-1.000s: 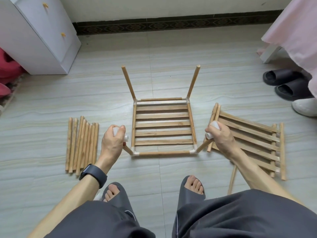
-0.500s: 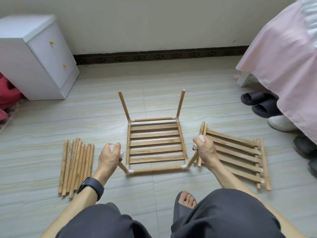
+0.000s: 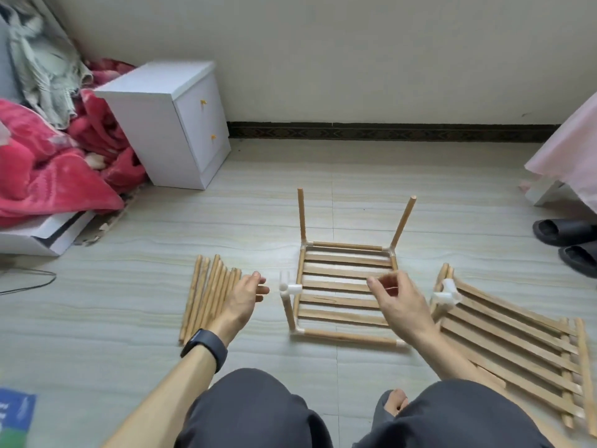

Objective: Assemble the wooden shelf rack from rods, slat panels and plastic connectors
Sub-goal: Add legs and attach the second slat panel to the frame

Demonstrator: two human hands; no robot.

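Though loose, smooth round wooden rods (image 3: 203, 299)

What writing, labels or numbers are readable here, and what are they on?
No text can be read.
Blue leaflet, lower left corner: white marks, too blurred to read.
Black wristband: face dark, nothing shown.
On the wooden rods and white cabinet: no markings visible.

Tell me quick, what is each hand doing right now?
Left hand: open, empty, beside the white plastic corner connector.
Right hand: open, fingers loosely curled, empty, above the wooden slat panel.
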